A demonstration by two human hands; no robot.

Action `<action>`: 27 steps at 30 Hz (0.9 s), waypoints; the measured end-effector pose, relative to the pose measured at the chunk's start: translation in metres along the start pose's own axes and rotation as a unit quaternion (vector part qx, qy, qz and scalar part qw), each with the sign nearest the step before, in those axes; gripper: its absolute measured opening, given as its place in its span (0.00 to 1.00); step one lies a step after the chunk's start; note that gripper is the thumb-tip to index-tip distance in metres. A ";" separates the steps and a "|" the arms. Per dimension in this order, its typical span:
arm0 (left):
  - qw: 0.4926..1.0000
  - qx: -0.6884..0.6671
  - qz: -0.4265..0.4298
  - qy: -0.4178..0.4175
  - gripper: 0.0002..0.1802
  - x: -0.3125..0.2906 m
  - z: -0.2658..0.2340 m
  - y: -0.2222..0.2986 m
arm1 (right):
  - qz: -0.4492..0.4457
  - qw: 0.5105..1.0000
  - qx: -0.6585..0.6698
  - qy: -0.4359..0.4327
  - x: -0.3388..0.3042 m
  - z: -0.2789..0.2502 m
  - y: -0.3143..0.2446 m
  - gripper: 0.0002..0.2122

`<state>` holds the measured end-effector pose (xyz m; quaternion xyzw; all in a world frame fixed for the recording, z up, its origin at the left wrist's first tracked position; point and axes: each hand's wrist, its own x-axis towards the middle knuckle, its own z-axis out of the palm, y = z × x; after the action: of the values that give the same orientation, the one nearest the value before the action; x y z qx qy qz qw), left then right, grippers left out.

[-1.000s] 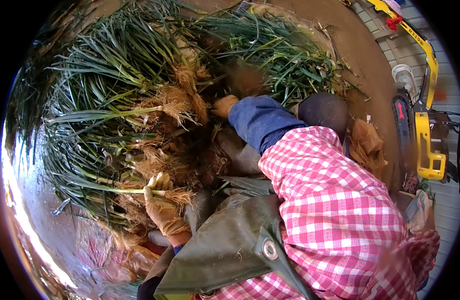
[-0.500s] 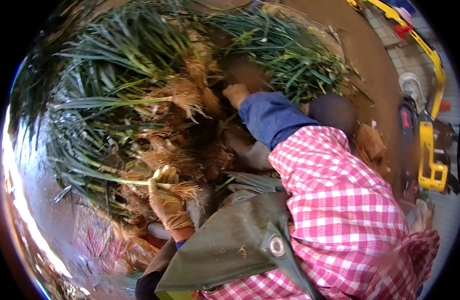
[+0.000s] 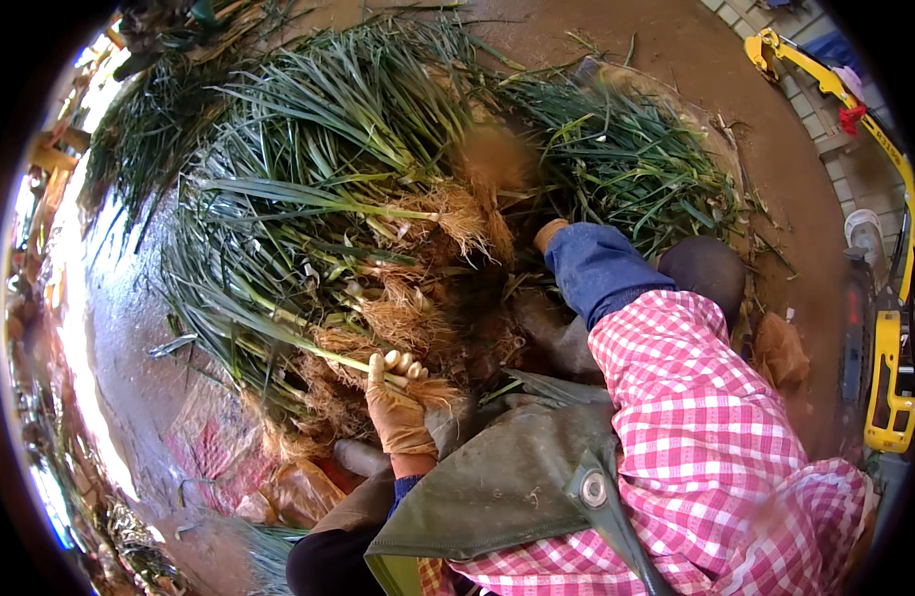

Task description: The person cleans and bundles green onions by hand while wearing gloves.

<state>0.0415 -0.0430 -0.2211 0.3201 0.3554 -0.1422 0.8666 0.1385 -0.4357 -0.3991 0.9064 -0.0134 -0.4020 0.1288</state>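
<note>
My left hand [image 3: 398, 415], in a tan glove, is closed round the root end of a long green onion [image 3: 323, 350], whose leaves point to the upper left. Its stringy roots [image 3: 436, 393] stick out to the right of the fist. Beside it lies a big heap of green onions [image 3: 328, 109], with pale brown roots turned towards the middle. My right hand [image 3: 550, 235], below a blue cuff, is mostly hidden; only a small part of the glove shows near the right-hand pile [image 3: 626, 164]. A brownish blur covers the spot above it.
A dark green apron [image 3: 497, 477] covers my lap. Wet brown ground surrounds the heap. Crumpled plastic [image 3: 299, 492] lies at the lower left, and a brown bag [image 3: 780, 353] on the right. A yellow toy-like excavator [image 3: 890, 387] stands at the far right.
The whole view has shifted, so everything sits further right and slightly lower. My left hand still grips the green onion. Less of my right hand shows past its cuff.
</note>
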 end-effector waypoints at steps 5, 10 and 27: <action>0.997 0.057 -0.009 -0.059 0.17 -0.008 0.003 0.000 | -0.044 0.996 0.026 -0.075 -0.030 -0.022 -0.005 0.15; 0.990 0.055 0.014 -0.132 0.18 -0.008 0.002 0.001 | -0.104 0.989 0.038 -0.098 -0.050 -0.048 -0.046 0.19; 0.998 0.057 0.040 0.010 0.17 -0.002 -0.029 0.020 | 0.161 0.809 0.463 0.323 0.036 -0.198 -0.056 0.51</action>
<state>0.0340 -0.0093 -0.2262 0.3844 0.3425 -0.1240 0.8483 0.3036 -0.3425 -0.3117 0.9210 -0.3018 -0.0055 -0.2462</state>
